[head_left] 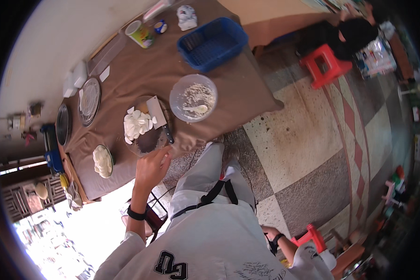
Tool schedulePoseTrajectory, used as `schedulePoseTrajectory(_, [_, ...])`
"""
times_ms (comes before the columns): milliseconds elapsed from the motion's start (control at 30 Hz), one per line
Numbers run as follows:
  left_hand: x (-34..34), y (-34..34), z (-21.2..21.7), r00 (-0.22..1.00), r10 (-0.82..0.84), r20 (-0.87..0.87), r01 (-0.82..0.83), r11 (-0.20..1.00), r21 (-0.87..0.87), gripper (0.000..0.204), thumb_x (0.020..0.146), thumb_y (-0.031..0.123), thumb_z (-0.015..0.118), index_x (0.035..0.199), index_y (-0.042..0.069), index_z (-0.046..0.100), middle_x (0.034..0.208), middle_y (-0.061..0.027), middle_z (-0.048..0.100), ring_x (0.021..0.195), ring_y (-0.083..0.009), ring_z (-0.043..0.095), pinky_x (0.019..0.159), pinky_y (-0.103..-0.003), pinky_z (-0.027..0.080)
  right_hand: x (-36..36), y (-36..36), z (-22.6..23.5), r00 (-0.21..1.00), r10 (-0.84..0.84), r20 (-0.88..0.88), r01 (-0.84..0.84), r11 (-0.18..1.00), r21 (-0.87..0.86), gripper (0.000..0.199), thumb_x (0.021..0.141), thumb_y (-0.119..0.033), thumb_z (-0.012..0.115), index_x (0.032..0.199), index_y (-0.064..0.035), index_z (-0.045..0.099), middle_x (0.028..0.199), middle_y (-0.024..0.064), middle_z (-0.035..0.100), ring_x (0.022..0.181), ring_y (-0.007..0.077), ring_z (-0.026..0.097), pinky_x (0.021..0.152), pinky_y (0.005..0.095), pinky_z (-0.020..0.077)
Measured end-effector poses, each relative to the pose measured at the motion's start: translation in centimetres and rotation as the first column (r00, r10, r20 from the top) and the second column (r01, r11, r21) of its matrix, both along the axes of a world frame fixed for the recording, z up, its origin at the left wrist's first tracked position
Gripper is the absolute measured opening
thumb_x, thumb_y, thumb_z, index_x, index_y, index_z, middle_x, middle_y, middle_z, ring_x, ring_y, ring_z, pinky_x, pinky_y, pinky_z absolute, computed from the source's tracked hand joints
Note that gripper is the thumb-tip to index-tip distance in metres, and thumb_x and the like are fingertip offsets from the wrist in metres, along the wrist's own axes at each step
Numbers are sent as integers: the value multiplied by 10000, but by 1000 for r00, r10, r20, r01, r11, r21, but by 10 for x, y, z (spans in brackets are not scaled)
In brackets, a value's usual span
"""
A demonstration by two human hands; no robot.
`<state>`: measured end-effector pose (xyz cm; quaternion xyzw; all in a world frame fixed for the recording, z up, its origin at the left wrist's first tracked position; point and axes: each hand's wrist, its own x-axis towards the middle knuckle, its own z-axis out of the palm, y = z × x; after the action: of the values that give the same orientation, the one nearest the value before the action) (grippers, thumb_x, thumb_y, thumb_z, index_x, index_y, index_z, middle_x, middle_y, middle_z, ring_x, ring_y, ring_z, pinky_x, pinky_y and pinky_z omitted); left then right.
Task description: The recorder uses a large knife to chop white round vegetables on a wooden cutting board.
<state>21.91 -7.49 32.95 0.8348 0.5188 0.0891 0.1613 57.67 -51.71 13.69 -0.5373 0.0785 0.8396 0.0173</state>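
My left hand (150, 168) has its fingers curled on the near edge of the round cutting board (147, 140), which carries white slices (137, 125) and a cleaver (157, 114). Beyond it: clear bowl (193, 98) of white bits, empty blue basket (212, 43), green-labelled cup (140, 34). Right hand's hidden, can't tell its grip.

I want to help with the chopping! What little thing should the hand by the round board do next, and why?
Probably move the left hand forward and take the cleaver by its dark handle. That hand sits at the near edge of the round board, the handle points toward it, and the white slices lie piled beside the blade. The right hand is mostly hidden.
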Motion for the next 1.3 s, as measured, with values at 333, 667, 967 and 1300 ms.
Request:
schedulePoseTrajectory(333, [67, -15, 23, 939, -288, -186, 278, 957, -80, 243, 993, 224, 702, 1188, 89, 753, 940, -116, 791, 829, -321, 762, 699, -443, 592, -94, 6, -74, 698, 646, 310, -573, 242, 783, 411, 1050, -364, 576, 1286, -62, 725, 1272, 225, 742, 1127, 410, 692, 957, 429, 553])
schedulePoseTrajectory(667, [73, -31, 4, 901, -373, -221, 348, 926, -145, 215, 971, 171, 725, 1168, 95, 766, 901, -125, 775, 796, -331, 749, 698, -437, 586, -148, -1, -108, 805, 550, 221, -484, 395, 781, 412, 1044, -367, 581, 1277, -62, 731, 1264, 215, 748, 1123, 393, 703, 959, 434, 558])
schedulePoseTrajectory(967, [-38, -29, -19, 946, -316, -67, 315, 949, -29, 235, 941, 177, 775, 1154, 77, 759, 942, -105, 783, 808, -308, 752, 698, -432, 582, -198, 22, -135, 754, 600, 267, -586, 430, 686, 413, 1039, -370, 584, 1269, -63, 737, 1257, 206, 754, 1120, 379, 713, 962, 438, 563])
schedulePoseTrajectory(1300, [-195, 18, 78, 887, -250, 388, 28, 868, 497, 402, 935, 346, 740, 1005, -49, 728, 977, -216, 758, 859, -323, 743, 788, -381, 571, -215, 54, -192, 546, 771, 329, -783, 329, 528, 414, 1033, -373, 589, 1260, -63, 742, 1249, 197, 761, 1116, 362, 724, 964, 443, 568])
